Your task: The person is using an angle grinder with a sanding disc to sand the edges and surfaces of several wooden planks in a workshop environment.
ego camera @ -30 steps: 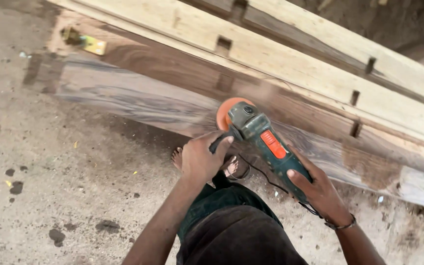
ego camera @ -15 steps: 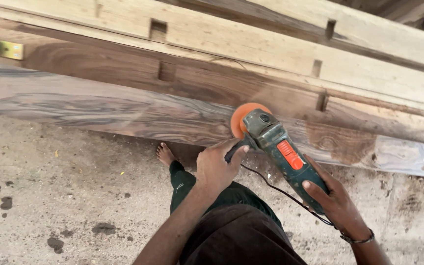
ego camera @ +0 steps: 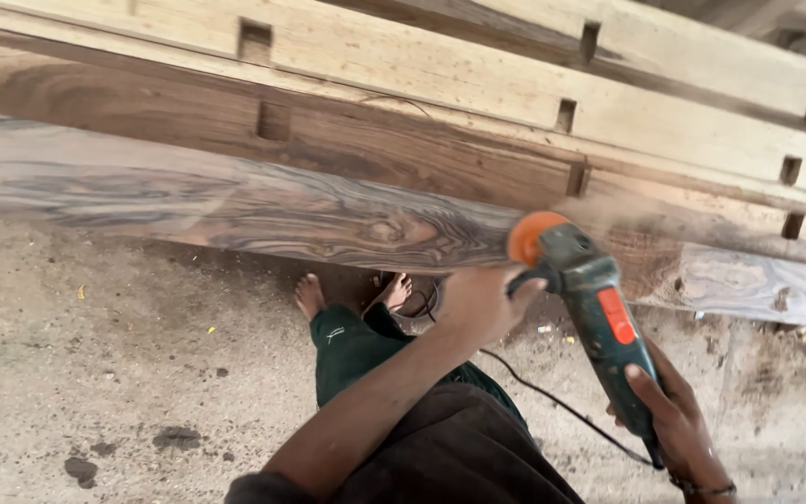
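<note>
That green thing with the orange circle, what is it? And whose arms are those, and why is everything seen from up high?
The picture comes from a camera worn on a person's head, looking down, so you see that person's own arms, legs and bare feet. The green thing is a power sander, a tool with an orange round pad at the front for smoothing wood. The left hand grips the front part, and the right hand holds the back handle. A black cord trails from it. The pad is pressed on a long plank with dark wavy grain. Behind it lie paler beams with square holes cut in them. The ground below is dusty and rough.
</note>
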